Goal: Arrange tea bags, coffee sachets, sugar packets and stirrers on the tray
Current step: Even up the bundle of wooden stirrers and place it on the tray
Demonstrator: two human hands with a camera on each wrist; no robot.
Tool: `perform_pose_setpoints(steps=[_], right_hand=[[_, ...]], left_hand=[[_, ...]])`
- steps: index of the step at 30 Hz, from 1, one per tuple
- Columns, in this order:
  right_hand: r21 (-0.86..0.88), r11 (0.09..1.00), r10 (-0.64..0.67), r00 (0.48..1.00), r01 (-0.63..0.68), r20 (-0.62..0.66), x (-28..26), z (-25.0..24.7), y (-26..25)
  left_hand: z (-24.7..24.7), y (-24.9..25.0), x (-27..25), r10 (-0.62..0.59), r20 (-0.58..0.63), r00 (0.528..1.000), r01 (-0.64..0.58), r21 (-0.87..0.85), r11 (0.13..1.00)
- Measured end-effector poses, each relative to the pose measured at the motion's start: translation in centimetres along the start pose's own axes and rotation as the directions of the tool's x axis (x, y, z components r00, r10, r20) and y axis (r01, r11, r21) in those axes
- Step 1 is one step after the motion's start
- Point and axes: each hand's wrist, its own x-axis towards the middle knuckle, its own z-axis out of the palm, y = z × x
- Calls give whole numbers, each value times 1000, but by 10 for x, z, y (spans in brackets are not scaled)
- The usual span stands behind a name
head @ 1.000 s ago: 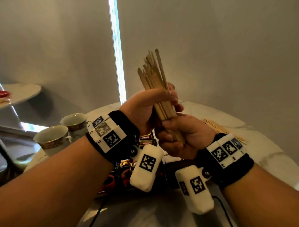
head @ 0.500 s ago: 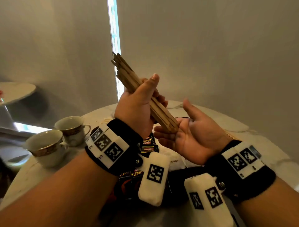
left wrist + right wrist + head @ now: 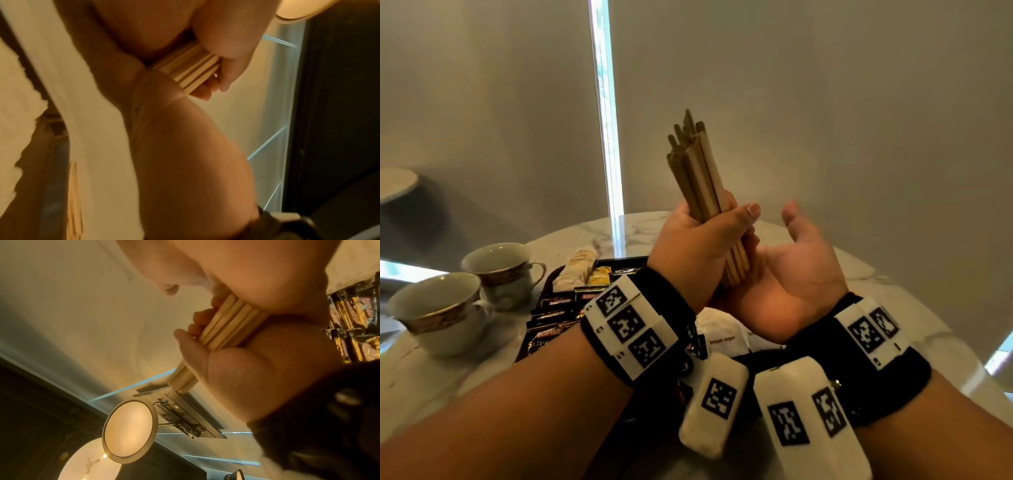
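My left hand (image 3: 705, 240) grips a bundle of wooden stirrers (image 3: 697, 171) and holds it nearly upright above the table. The bundle's lower ends butt against the palm of my right hand (image 3: 794, 277), which lies open, palm up, thumb raised. In the left wrist view my left fingers curl round the stirrers (image 3: 189, 71). The right wrist view shows the stirrers (image 3: 232, 321) crossed by my left thumb. Below my hands sits the black tray (image 3: 626, 261) with dark coffee sachets (image 3: 558, 303), white brown-sugar packets (image 3: 722, 337) and pale packets (image 3: 578, 269) at its far end.
Two gold-rimmed cups (image 3: 500, 267) (image 3: 438, 308) stand left of the tray on the round marble table (image 3: 893, 308). A grey wall rises close behind the table. My forearms and wrist units hide the tray's near part.
A second ago both hands gripped the bundle. My right hand let go and opened; the left swung the stirrers leftward, then back upright onto the right palm.
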Motion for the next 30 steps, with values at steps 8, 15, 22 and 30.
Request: perform_pose_setpoints(steps=[8,15,22,30], right_hand=[[-818,539,-473,876,202,-95,-7,1,-21],[-954,209,-517,852,217,80,-25,17,-16],[-986,65,-523,847,155,99,-23,17,-12],[-896,316,-689,725,313,10,-35,15,-53]], left_hand=[[-6,20,-11,-253,160,954,124,556,822],[7,15,-28,-384,184,905,192,628,754],[8,9,-35,-276,142,950,118,658,744],[-6,27,-32,-483,189,855,133,820,556]])
